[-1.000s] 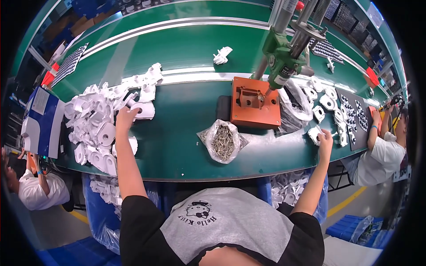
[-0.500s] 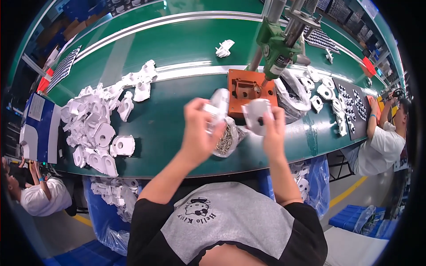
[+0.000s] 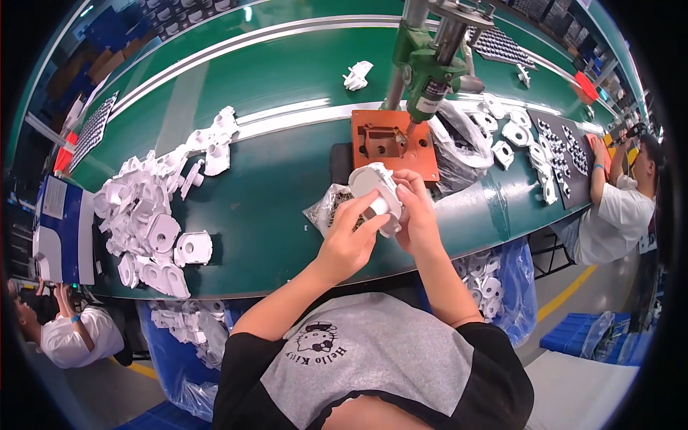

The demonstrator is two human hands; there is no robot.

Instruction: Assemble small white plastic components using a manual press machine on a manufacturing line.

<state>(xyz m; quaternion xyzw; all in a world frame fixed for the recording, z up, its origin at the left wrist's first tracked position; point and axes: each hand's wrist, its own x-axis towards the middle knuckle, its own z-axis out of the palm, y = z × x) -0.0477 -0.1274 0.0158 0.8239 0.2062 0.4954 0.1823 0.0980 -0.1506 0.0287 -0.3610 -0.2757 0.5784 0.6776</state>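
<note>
Both my hands hold white plastic housing parts [image 3: 375, 183] brought together above the front of the green bench. My left hand [image 3: 352, 235] grips them from the left with thumb and fingers. On the right side my right hand [image 3: 413, 210] closes round them; whether one or two pieces are there is partly hidden by my fingers. Just behind the hands stands an orange fixture block [image 3: 430, 159] with a shaped recess, under a green press [image 3: 430, 75]. A clear bag of small metal pins [image 3: 326, 208] lies beside my left hand, partly covered.
White housings [image 3: 143, 208] lie heaped at the left, and more [image 3: 517, 132] at the right near a crumpled clear bag [image 3: 462, 143]. One housing [image 3: 357, 75] sits farther back. Lined blue bins [image 3: 517, 287] stand below the front edge. A co-worker [image 3: 616, 208] sits at the right.
My hands, apart before with a white part in each, have come together, joining the parts. My view has shifted slightly.
</note>
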